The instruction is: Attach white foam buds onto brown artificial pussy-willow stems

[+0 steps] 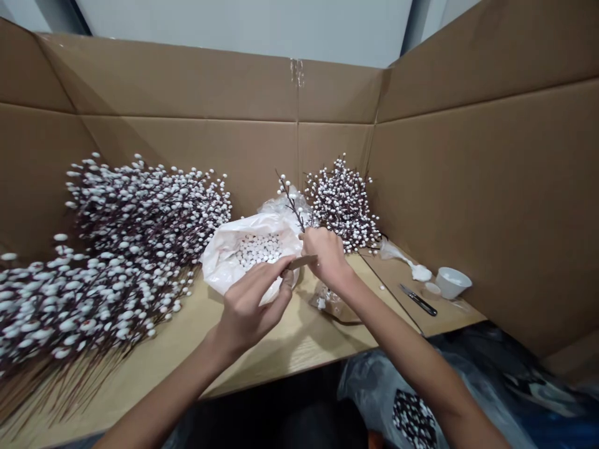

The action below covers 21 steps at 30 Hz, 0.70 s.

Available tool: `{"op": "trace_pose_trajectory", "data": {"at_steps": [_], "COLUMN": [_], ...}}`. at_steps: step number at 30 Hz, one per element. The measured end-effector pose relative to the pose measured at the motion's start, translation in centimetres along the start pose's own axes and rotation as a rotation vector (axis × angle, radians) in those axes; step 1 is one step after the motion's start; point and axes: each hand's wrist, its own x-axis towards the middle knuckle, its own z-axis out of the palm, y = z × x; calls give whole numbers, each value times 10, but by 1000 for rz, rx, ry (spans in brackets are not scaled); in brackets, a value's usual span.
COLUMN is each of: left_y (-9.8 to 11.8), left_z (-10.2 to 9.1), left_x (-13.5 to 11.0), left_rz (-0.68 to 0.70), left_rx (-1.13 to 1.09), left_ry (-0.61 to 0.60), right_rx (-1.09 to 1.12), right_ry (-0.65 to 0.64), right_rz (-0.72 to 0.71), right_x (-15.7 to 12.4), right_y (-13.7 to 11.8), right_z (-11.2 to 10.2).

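My right hand [324, 252] is closed around a dark twig [293, 204] that points up and to the left, with a few white berries near its top. Between the thumb and fingers of my left hand [255, 305] is a small flat brown strip [302, 262], its far end close to my right wrist. I cannot tell what the strip is made of. Just behind my left hand, an open white plastic bag [218, 259] holds many loose white berries [259, 248]. Under my right forearm lies a small brown container or bag [334, 304], partly hidden.
White-berry stems [154, 212] are piled along the left, with another bunch [344, 202] at the back right. Snips [418, 299], a translucent cup [453, 282] and a small lid [431, 289] lie at right. Cardboard walls [196, 149] enclose the table [281, 349].
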Motion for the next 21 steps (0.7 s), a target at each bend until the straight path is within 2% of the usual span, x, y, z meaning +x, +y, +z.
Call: {"op": "trace_pose_trajectory", "data": {"at_steps": [16,19,21], "left_y": [19,23,26], "left_z": [1,0,-2], "left_x": [-7,-10,-10], "left_rz": [58,-23,-179], "left_rx": [-70,-141,-221], "left_ry": [-31,-8,29], "right_rx": [-10,-9,-7], "right_ry": [-9,13,9], "right_rz": [6,3,3], "right_x": [-4,-6,-8], "right_y": [2,3,4], "right_z": [-4,-3,-4]}}
